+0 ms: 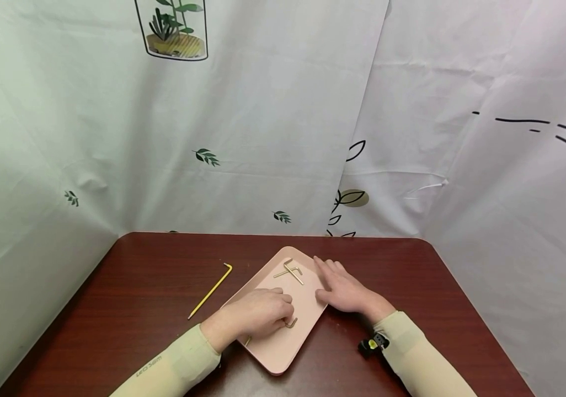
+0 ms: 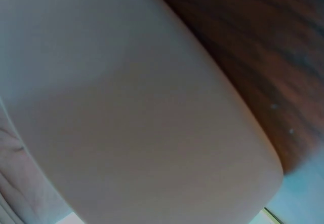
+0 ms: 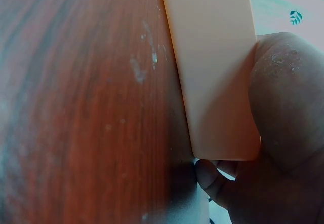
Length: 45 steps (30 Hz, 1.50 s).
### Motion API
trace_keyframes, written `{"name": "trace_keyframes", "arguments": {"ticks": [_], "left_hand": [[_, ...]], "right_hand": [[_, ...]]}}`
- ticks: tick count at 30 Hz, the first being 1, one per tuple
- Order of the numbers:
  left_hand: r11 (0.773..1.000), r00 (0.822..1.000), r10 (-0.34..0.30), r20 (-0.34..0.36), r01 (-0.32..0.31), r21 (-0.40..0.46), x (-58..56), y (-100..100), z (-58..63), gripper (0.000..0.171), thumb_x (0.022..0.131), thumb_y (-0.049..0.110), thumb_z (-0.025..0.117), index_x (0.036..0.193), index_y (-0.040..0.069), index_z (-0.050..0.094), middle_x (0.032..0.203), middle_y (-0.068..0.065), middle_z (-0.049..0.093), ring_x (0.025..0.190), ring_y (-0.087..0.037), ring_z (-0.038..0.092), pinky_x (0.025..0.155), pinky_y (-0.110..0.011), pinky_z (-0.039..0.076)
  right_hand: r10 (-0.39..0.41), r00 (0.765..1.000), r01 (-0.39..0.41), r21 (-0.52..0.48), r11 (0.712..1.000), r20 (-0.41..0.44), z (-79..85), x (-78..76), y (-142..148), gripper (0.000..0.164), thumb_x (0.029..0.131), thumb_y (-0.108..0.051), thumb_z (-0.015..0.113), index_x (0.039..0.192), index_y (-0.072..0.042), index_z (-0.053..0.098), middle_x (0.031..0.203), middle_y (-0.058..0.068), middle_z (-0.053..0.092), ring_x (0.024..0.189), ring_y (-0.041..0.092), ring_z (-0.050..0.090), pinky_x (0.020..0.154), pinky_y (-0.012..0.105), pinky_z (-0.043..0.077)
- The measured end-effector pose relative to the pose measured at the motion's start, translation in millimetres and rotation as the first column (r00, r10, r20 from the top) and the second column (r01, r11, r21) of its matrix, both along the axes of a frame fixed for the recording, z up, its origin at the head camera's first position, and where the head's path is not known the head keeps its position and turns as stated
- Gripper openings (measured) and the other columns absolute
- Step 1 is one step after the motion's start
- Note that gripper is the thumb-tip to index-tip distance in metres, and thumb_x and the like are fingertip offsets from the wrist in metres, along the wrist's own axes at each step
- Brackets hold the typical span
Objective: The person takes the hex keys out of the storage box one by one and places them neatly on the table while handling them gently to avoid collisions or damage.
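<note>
On the table lies a pink tray (image 1: 304, 320), set at a slant, with small brass-coloured hex keys in it. Two of them, a hex key (image 1: 294, 272) and one crossing it, lie near the far end. My left hand (image 1: 263, 311) reaches over the near-left rim, its curled fingers at another hex key (image 1: 291, 323) whose bent end sticks out; the fingertips are hidden. A short piece of brass rod (image 1: 248, 341) shows below that hand. At the right corner, my right hand (image 1: 345, 289) holds the tray, thumb over the rim (image 3: 217, 72).
Left of the tray, a longer yellow hex key (image 1: 211, 290) lies on the dark red wooden table (image 1: 114, 314). White printed curtains (image 1: 263, 110) hang behind and at both sides. The tray's side wall (image 2: 152, 133) fills most of the left wrist view.
</note>
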State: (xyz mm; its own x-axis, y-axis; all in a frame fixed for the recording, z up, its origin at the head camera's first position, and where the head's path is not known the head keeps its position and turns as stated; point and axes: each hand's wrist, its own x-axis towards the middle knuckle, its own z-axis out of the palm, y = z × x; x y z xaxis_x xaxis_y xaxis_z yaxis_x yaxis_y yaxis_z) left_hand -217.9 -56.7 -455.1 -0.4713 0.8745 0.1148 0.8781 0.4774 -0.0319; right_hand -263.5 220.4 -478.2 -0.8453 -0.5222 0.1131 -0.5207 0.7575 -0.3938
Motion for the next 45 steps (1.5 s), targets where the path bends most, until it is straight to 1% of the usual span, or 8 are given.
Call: {"name": "trace_keyframes", "arguments": {"ticks": [7,12,18,26,37,41,45], "left_hand": [[0.999,0.997,0.047,0.054,-0.047,0.001,1.5,0.4,-0.3,0.025,0.1,0.02,0.079,0.081,0.03,0.067,0.082,0.017,0.054,0.075,-0.009,0.053,0.067,-0.021,0.042],[0.998,0.995,0.059,0.075,-0.059,-0.001,1.7,1.4,-1.3,0.027,0.102,0.02,0.077,0.08,0.029,0.064,0.081,0.017,0.052,0.075,-0.008,0.053,0.068,-0.021,0.042],[0.998,0.995,0.069,0.072,-0.07,0.002,3.4,1.5,-0.6,0.024,0.101,0.018,0.077,0.083,0.028,0.065,0.083,0.016,0.055,0.081,-0.007,0.058,0.07,-0.022,0.046],[0.997,0.992,0.081,0.093,-0.082,0.01,5.0,1.1,0.2,0.025,0.101,0.016,0.076,0.083,0.027,0.062,0.082,0.015,0.053,0.078,-0.006,0.055,0.068,-0.023,0.044],[0.996,0.994,0.085,0.076,-0.085,0.004,5.7,1.7,-0.7,0.02,0.1,0.014,0.075,0.086,0.025,0.065,0.084,0.013,0.056,0.08,-0.009,0.059,0.072,-0.025,0.048],[0.996,0.994,0.088,0.061,-0.089,0.017,5.3,1.7,-0.9,0.019,0.1,0.013,0.074,0.088,0.025,0.066,0.085,0.013,0.057,0.08,-0.01,0.06,0.073,-0.025,0.049],[0.995,0.994,0.086,0.067,-0.089,0.038,3.6,1.2,-2.1,0.018,0.101,0.014,0.074,0.089,0.024,0.065,0.085,0.012,0.055,0.08,-0.009,0.058,0.074,-0.025,0.049]], "right_hand": [[0.0,1.0,0.0,-0.003,1.0,0.004,-0.3,0.4,0.7,0.089,0.094,-0.025,0.066,0.17,0.004,0.033,0.131,0.013,0.056,0.118,0.029,0.047,0.103,0.049,0.046],[0.002,1.0,-0.003,0.006,1.0,0.006,-0.6,-0.4,1.1,0.088,0.094,-0.025,0.066,0.171,0.004,0.032,0.134,0.015,0.056,0.121,0.03,0.048,0.104,0.049,0.046],[0.005,1.0,-0.005,0.005,1.0,0.003,0.2,-1.3,1.2,0.089,0.094,-0.026,0.066,0.171,0.004,0.033,0.136,0.016,0.056,0.122,0.03,0.048,0.106,0.049,0.046],[0.021,1.0,-0.021,0.009,1.0,-0.012,-0.6,-1.6,1.6,0.089,0.094,-0.025,0.068,0.17,0.006,0.033,0.133,0.016,0.056,0.12,0.031,0.048,0.106,0.05,0.046],[0.022,1.0,-0.022,-0.003,1.0,-0.014,0.1,0.1,0.6,0.088,0.094,-0.025,0.067,0.169,0.007,0.034,0.131,0.015,0.057,0.118,0.03,0.048,0.104,0.049,0.047],[0.023,1.0,-0.023,-0.005,1.0,-0.02,0.3,0.6,0.5,0.088,0.094,-0.024,0.068,0.169,0.007,0.034,0.131,0.015,0.057,0.118,0.03,0.048,0.104,0.049,0.047],[0.024,0.999,-0.024,0.0,1.0,-0.029,0.2,0.5,0.8,0.088,0.094,-0.024,0.068,0.169,0.007,0.034,0.13,0.014,0.057,0.118,0.03,0.049,0.104,0.049,0.047]]}}
